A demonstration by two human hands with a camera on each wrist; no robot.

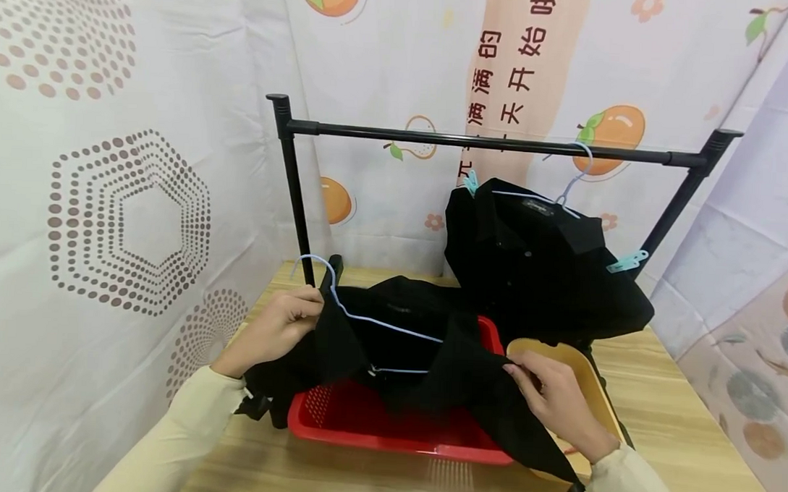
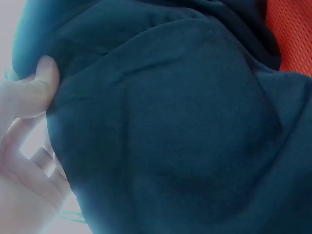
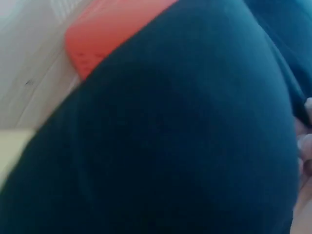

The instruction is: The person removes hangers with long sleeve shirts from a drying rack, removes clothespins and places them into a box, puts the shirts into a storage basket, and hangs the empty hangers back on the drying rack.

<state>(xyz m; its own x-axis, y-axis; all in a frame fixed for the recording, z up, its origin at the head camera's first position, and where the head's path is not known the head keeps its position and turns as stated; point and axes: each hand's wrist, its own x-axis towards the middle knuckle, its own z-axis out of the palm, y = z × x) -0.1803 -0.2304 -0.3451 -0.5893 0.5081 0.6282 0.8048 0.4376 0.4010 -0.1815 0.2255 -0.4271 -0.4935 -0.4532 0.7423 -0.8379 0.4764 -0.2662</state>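
Observation:
A black shirt [image 1: 480, 383] with a collar is draped over the red basket [image 1: 400, 447], and a light blue hanger [image 1: 391, 325] sits within its shoulders, hook up at the left. My left hand [image 1: 282, 325] pinches the shirt's left shoulder beside the hook; in the left wrist view, the thumb [image 2: 45, 80] lies on the cloth's edge. With thumb and fingers, my right hand [image 1: 552, 396] grips the other shoulder and holds the fabric out to the right. Cloth fills most of the right wrist view, where only some fingertips [image 3: 306, 144] show.
Behind, a black rack [image 1: 404, 135] carries another black shirt [image 1: 543, 280] on a blue hanger [image 1: 580, 173], with teal clips [image 1: 628, 261] at its shoulders. A yellow basin [image 1: 585, 368] stands right of the red basket on the wooden table [image 1: 674, 429]. Patterned curtains [image 1: 123, 338] surround the table.

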